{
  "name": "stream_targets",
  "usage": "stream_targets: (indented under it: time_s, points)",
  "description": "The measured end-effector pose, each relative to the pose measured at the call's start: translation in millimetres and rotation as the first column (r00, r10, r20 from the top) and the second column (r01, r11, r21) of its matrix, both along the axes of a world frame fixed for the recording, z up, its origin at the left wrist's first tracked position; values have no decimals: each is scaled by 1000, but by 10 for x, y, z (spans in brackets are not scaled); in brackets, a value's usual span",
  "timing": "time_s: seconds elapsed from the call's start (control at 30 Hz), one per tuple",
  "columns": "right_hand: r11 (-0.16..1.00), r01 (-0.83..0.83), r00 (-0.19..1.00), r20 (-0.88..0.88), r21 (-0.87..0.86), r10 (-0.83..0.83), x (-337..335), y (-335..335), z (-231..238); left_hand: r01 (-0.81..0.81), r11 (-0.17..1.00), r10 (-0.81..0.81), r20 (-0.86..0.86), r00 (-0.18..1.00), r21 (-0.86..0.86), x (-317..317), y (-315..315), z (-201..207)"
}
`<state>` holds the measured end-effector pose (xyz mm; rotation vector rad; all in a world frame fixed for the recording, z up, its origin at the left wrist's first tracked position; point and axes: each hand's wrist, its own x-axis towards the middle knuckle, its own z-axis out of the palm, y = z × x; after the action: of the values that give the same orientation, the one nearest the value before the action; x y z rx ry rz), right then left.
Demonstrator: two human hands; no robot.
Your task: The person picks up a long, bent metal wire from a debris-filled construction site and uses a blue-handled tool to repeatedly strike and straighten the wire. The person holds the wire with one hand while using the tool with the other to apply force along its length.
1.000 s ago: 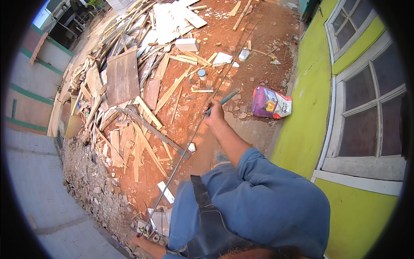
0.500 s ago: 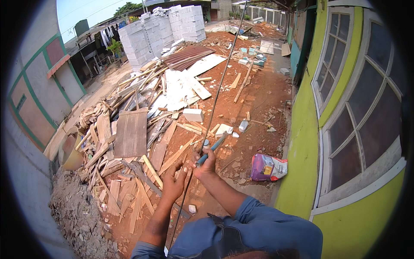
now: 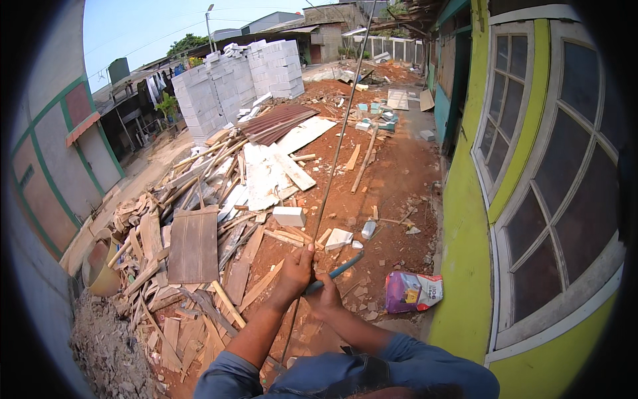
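A long thin dark metal rod (image 3: 340, 136) runs from near my body up and away, slightly to the right. My left hand (image 3: 294, 274) is closed round it, thumb lying along the rod. Just to the right and touching or nearly touching it, my right hand (image 3: 324, 298) grips a short blue-grey bar-shaped tool (image 3: 347, 264) that points away to the upper right. The near end of this tool is hidden between the hands, where it meets the rod. Whether the right fingers also touch the rod I cannot tell.
Scrap planks and boards (image 3: 194, 245) pile up at the left, with a yellowish tub (image 3: 105, 282) beside them. White blocks (image 3: 226, 90) are stacked farther back. A purple and white bag (image 3: 413, 291) lies by the yellow-green wall (image 3: 458, 266) and its windows. Rubble covers the reddish ground.
My left hand, earlier loosely open beside the rod, has moved up and closed round it. My right hand and the blue-grey tool are lower in view, the tool lying flatter. The view has tilted up.
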<state>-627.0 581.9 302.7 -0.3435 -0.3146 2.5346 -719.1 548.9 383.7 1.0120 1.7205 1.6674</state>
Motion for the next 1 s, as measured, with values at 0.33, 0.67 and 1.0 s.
stream_targets:
  time_s: [0.33, 0.67, 1.0]
  points:
    - [746, -196, 783, 560, 636, -272, 862, 1214, 296, -254, 966, 257, -145, 955, 41, -918, -421, -1050]
    - [112, -345, 381, 248, 932, -891, 1273, 2895, 1692, -354, 923, 300, -295, 907, -151, -1155, -961, -1899]
    - [64, -520, 286, 245, 852, -927, 1578, 3833, 1838, -366, 903, 368, -33, 929, -224, -1071, -666, -2039]
